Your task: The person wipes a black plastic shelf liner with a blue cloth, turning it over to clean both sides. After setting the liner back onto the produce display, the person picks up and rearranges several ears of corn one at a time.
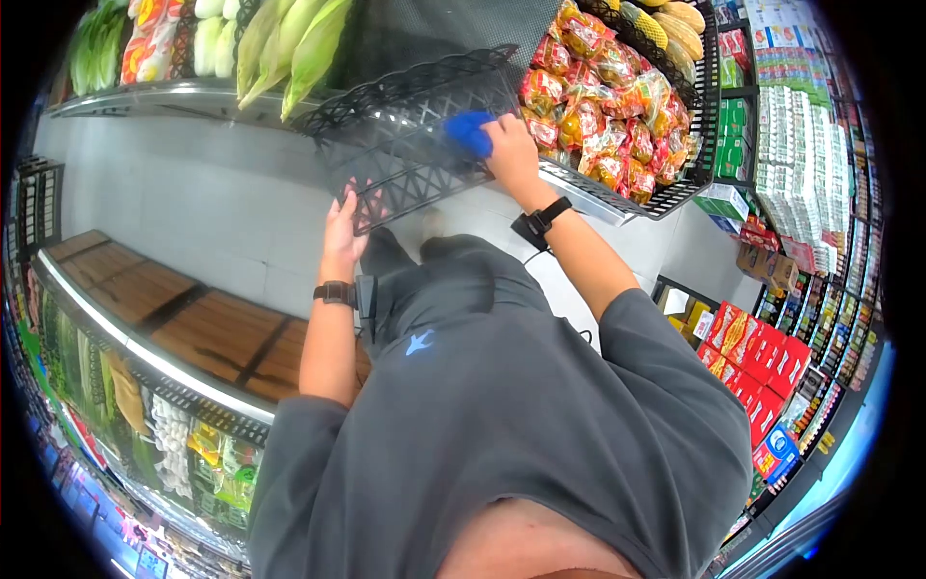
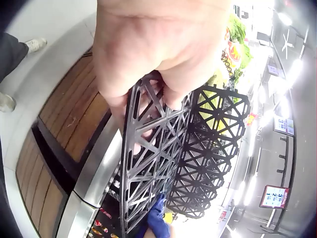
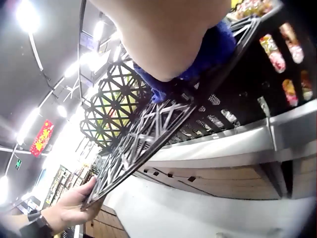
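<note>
A black lattice plastic rack (image 1: 415, 183), bent at an angle, is held up in front of the body. The left hand (image 1: 345, 227) grips its near left end, fingers curled through the openings in the left wrist view (image 2: 158, 54). At the other end the right hand (image 1: 511, 154) presses a blue cloth (image 1: 469, 133) on the lattice; in the right wrist view the cloth (image 3: 213, 49) is bunched under the hand, its fingers mostly hidden.
A black crate of wrapped red and yellow packages (image 1: 608, 106) stands at the right. Corn (image 1: 313, 48) and leafy greens (image 1: 95, 48) lie on the shelf beyond. Wooden slatted boards (image 1: 135, 289) are at the left; red boxes (image 1: 757, 362) are stacked at right.
</note>
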A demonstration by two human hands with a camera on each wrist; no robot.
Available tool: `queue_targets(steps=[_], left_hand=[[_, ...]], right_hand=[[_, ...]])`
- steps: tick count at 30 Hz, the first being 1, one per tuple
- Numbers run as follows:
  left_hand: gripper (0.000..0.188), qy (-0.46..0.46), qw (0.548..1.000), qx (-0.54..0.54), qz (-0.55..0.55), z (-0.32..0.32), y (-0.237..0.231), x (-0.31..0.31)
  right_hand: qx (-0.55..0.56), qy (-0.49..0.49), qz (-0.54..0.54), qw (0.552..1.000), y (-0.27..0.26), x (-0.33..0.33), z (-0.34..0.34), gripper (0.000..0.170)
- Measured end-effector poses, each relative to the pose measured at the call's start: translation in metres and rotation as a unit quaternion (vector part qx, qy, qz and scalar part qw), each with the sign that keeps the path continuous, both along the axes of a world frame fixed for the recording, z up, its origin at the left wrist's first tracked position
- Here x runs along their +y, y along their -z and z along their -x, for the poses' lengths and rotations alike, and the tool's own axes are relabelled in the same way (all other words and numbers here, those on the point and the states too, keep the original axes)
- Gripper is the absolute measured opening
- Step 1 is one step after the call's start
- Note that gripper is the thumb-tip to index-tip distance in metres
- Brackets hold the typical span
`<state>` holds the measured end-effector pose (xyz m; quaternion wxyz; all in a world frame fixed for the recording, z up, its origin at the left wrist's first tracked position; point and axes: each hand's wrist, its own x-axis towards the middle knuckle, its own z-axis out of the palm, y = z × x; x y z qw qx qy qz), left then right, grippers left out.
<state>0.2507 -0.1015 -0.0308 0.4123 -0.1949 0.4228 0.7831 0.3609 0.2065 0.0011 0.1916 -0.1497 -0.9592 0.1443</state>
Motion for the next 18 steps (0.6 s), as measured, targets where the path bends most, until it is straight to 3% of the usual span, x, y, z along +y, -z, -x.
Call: queue_targets(steps=[1,3,6,7,10,11,13,16,18], left_hand=[[0.033,0.000,1.000,0.001,0.002,-0.001,-0.002,0.000],[0.033,0.002,1.000,0.008,0.006,-0.001,-0.007,0.004],[0.032,-0.025,0.999,-0.037,0.015,-0.003,-0.025,0.009],[0.042,-0.007,0.999,0.030,-0.041,-0.004,0.009,0.000],[0.064,-0.034,0.975,-0.074,-0.209,-0.001,-0.013,-0.006],[0.080,-0.043,0.984,-0.072,-0.159,0.000,-0.023,-0.005],[0.082,-0.034,0.975,-0.079,-0.206,0.007,-0.019,-0.008],[0.089,-0.035,0.962,-0.108,-0.249,0.010,-0.013,-0.009],[0.091,-0.036,0.955,-0.105,-0.274,0.014,0.004,-0.015]], right_hand=[[-0.013,0.007,0.003,1.000,-0.002,-0.004,0.000,0.021],[0.019,-0.070,0.021,0.997,0.003,-0.036,0.012,0.023],[0.049,-0.233,0.122,0.964,-0.007,-0.119,0.039,0.019],[0.055,-0.262,0.128,0.955,0.006,-0.145,0.049,0.016],[0.029,-0.294,0.115,0.948,0.000,-0.189,0.068,0.015],[0.040,-0.321,0.106,0.940,-0.003,-0.189,0.069,0.015],[0.062,-0.373,0.081,0.922,-0.014,-0.170,0.073,0.016],[0.018,-0.369,0.052,0.928,-0.021,-0.128,0.067,0.015],[0.019,-0.314,0.019,0.949,-0.008,-0.087,0.061,0.017]])
